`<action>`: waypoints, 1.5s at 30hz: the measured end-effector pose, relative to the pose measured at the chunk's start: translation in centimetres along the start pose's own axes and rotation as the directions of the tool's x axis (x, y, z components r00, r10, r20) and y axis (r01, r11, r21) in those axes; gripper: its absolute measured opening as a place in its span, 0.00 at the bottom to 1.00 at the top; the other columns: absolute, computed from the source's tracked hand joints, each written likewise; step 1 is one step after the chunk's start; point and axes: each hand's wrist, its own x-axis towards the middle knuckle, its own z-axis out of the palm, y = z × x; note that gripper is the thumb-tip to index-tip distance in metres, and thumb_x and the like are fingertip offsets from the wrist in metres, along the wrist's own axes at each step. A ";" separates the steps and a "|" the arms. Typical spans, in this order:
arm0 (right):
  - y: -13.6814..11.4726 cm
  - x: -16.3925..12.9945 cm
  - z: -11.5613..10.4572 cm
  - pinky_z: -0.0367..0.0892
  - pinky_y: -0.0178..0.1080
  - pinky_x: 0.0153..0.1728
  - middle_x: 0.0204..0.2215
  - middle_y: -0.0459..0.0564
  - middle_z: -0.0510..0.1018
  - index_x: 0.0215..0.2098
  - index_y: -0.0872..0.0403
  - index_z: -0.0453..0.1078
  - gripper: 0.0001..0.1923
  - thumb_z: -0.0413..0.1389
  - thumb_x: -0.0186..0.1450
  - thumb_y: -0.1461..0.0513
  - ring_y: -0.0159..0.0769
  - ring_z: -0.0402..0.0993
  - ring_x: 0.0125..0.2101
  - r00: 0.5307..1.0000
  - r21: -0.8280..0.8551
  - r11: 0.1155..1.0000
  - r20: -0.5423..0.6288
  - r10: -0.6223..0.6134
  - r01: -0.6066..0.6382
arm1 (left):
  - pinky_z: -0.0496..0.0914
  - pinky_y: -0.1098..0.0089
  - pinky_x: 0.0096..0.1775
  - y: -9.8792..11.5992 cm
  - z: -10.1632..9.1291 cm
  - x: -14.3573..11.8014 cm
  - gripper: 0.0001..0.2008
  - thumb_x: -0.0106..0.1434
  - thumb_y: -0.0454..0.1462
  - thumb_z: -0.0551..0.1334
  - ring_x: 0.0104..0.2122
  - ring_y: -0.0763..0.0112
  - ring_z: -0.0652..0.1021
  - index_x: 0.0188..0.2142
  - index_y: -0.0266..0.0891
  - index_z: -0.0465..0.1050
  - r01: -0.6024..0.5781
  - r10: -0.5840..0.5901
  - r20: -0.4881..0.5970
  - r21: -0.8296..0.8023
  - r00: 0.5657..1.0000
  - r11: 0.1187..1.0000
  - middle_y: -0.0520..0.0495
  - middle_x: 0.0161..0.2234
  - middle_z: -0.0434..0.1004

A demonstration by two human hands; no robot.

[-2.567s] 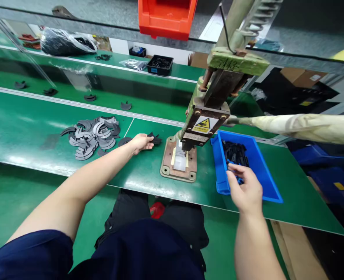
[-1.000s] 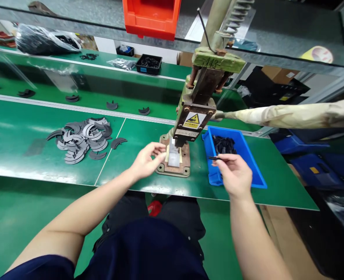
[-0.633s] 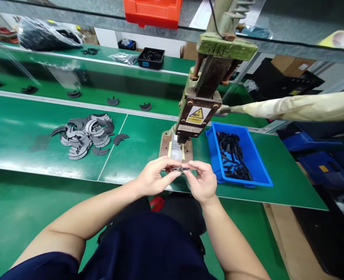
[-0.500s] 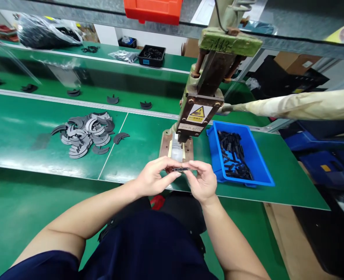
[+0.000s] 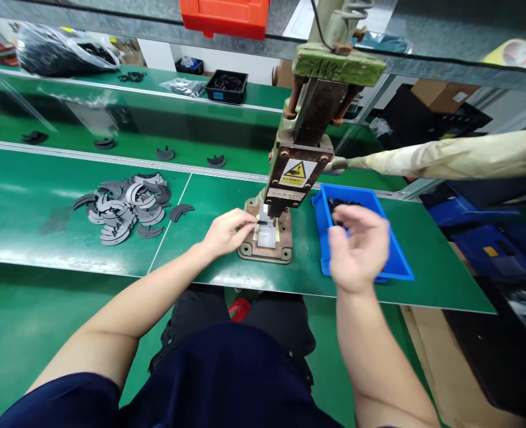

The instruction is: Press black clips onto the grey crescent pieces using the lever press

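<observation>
My left hand (image 5: 229, 231) is closed, pinching a small black plastic part (image 5: 263, 222) by its left end. That part is over the press base (image 5: 269, 252), below the ram (image 5: 277, 209) of a hand press (image 5: 305, 142). My right hand (image 5: 359, 246) is raised over the near left side of a blue bin (image 5: 396, 255), fingers apart and a little blurred, with nothing seen in it. Black parts (image 5: 340, 205) lie in that bin, mostly hidden behind the hand.
A pile of grey and black curved pieces (image 5: 122, 205) lies on the green table (image 5: 209, 196) at left, with one curved piece (image 5: 181, 212) apart. The press's wrapped lever (image 5: 445, 154) reaches right. Similar pieces (image 5: 165, 154) sit spaced along the strip behind.
Both hands were together holding the black part in front of the press. My left hand has carried it forward under the ram; my right hand has let go and moved right to the bin.
</observation>
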 end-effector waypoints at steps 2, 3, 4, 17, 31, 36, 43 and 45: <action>-2.5 3.8 -0.7 0.78 0.53 0.60 0.52 0.51 0.77 0.57 0.46 0.73 0.25 0.64 0.67 0.45 0.43 0.80 0.53 0.974 0.145 0.971 -0.157 -0.166 0.189 | 0.77 0.60 0.53 -1.6 0.5 0.9 0.11 0.76 0.42 0.61 0.47 0.62 0.83 0.46 0.43 0.82 0.012 -0.016 0.062 0.068 0.998 0.998 0.43 0.45 0.86; -4.0 5.5 -0.8 0.78 0.52 0.59 0.51 0.49 0.77 0.56 0.46 0.73 0.28 0.63 0.66 0.41 0.42 0.80 0.54 0.950 0.223 0.935 -0.210 -0.231 0.276 | 0.76 0.60 0.55 -2.1 0.8 1.3 0.12 0.76 0.41 0.60 0.49 0.61 0.83 0.47 0.43 0.83 0.005 -0.015 0.097 0.096 0.995 0.995 0.43 0.46 0.86; -5.6 6.9 -0.8 0.77 0.51 0.61 0.51 0.48 0.77 0.56 0.45 0.72 0.31 0.62 0.65 0.37 0.42 0.79 0.56 0.930 0.263 0.906 -0.254 -0.267 0.332 | 0.76 0.59 0.55 -2.5 1.1 1.6 0.12 0.76 0.41 0.59 0.50 0.60 0.83 0.48 0.43 0.83 -0.007 -0.009 0.128 0.121 0.992 0.993 0.42 0.47 0.86; -8.8 5.2 -1.5 0.81 0.50 0.40 0.25 0.44 0.75 0.26 0.48 0.70 0.13 0.64 0.66 0.56 0.37 0.79 0.31 0.962 0.171 0.952 0.051 -0.267 0.255 | 0.75 0.58 0.53 -2.8 1.8 3.0 0.15 0.74 0.34 0.58 0.50 0.57 0.82 0.51 0.44 0.84 -0.191 0.092 0.321 0.292 0.943 0.937 0.42 0.51 0.83; -1.2 -3.1 -0.6 0.75 0.67 0.63 0.23 0.38 0.76 0.33 0.32 0.77 0.05 0.61 0.64 0.55 0.42 0.81 0.35 0.941 0.012 0.941 -0.016 -0.339 0.339 | 0.72 0.54 0.57 -3.9 -1.5 1.8 0.16 0.76 0.39 0.58 0.55 0.53 0.80 0.56 0.43 0.80 -0.039 -0.075 0.297 0.360 0.952 0.932 0.39 0.55 0.82; -1.3 -3.1 -0.1 0.74 0.70 0.61 0.22 0.40 0.75 0.34 0.32 0.79 0.07 0.61 0.63 0.56 0.43 0.79 0.34 0.937 0.048 0.937 -0.068 -0.342 0.345 | 0.69 0.46 0.59 -9.6 -10.6 -0.6 0.23 0.71 0.46 0.63 0.58 0.38 0.76 0.59 0.36 0.78 0.253 -0.457 0.085 0.737 0.886 0.627 0.29 0.57 0.80; -1.3 -3.3 0.4 0.76 0.71 0.59 0.20 0.41 0.72 0.34 0.29 0.78 0.05 0.59 0.66 0.51 0.44 0.78 0.31 0.941 -0.022 0.947 -0.111 -0.320 0.320 | 0.70 0.54 0.56 -13.3 -15.8 -2.8 0.26 0.66 0.52 0.64 0.57 0.42 0.78 0.58 0.44 0.80 0.240 -0.637 0.149 0.843 0.757 0.482 0.36 0.55 0.84; -1.3 -3.2 0.2 0.76 0.70 0.59 0.20 0.41 0.73 0.35 0.29 0.78 0.05 0.59 0.66 0.51 0.44 0.78 0.32 0.943 -0.034 0.949 -0.099 -0.316 0.314 | 0.71 0.56 0.55 -13.4 -15.6 -2.8 0.24 0.67 0.51 0.63 0.55 0.44 0.80 0.56 0.45 0.82 0.236 -0.619 0.156 0.832 0.769 0.503 0.38 0.54 0.85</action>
